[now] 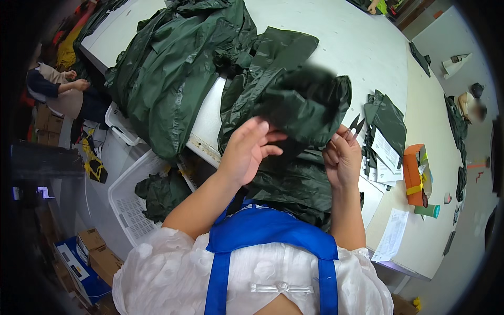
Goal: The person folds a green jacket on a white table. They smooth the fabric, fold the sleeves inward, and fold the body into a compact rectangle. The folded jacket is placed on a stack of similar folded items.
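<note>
A dark green, slightly shiny garment piece (pixel 304 107) is raised in front of me, its upper part blurred. At its lower right edge my right hand (pixel 341 155) is closed, pinching the cloth with a pair of small thread snips (pixel 356 127) in the same grip. The snips' dark blades point up, away from the cloth. My left hand (pixel 251 149) is beside the lower left of the piece, fingers apart and curved; its fingertips are close to the cloth, and whether they touch is unclear. More green fabric (pixel 289 181) lies below, across my lap.
A large heap of green garments (pixel 184 68) covers the table's left side. White plastic baskets (pixel 134 205) stand below it. To the right are papers (pixel 388 152) with green pieces, an orange box (pixel 415 176) and a green roll (pixel 428 211). A person (pixel 58 89) sits far left.
</note>
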Demonstrator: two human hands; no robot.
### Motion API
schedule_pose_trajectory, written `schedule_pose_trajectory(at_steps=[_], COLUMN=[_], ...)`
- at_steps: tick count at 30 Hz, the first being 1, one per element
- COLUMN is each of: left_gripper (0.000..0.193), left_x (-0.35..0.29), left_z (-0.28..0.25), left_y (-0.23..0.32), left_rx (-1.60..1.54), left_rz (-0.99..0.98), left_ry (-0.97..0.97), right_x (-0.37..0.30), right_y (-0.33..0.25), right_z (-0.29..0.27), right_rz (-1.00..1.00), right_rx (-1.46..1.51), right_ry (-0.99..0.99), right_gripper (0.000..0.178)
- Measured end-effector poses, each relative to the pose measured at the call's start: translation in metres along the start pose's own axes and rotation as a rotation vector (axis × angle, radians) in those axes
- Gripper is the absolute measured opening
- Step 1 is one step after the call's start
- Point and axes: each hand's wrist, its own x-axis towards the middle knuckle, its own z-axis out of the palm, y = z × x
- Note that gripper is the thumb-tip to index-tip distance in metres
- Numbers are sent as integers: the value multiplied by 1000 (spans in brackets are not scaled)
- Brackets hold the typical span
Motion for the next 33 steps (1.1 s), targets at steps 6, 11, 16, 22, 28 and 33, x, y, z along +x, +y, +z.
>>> schedule_pose_trajectory(at_steps=[6, 11, 16, 22, 28, 33], left_gripper=[27, 33, 33, 33, 35, 39], left_x=[5, -2, -6, -8, -6, -5], left_z=[12, 47, 49, 50, 54, 57], left_y=[5, 7, 0, 1, 4, 6], left_rx=[-211, -257, -135, -112, -193, -187], left_rz=[-75, -73, 2, -9, -11, -49], left_ry=[27, 40, -105, -135, -139, -52], right_x=[-11, -29, -16, -10, -9, -17], right_y=[0, -14, -4, 1, 4, 3], right_z=[11, 58, 65, 62, 60, 45], right_rz=[-405, -846, -903, -1109, -1060, -413], right_rx=[-638, -1154, -1240, -1350, -1314, -415], right_ry=[433, -24, -70, -54, -32, -125], right_gripper=[23, 23, 33, 28, 17, 4])
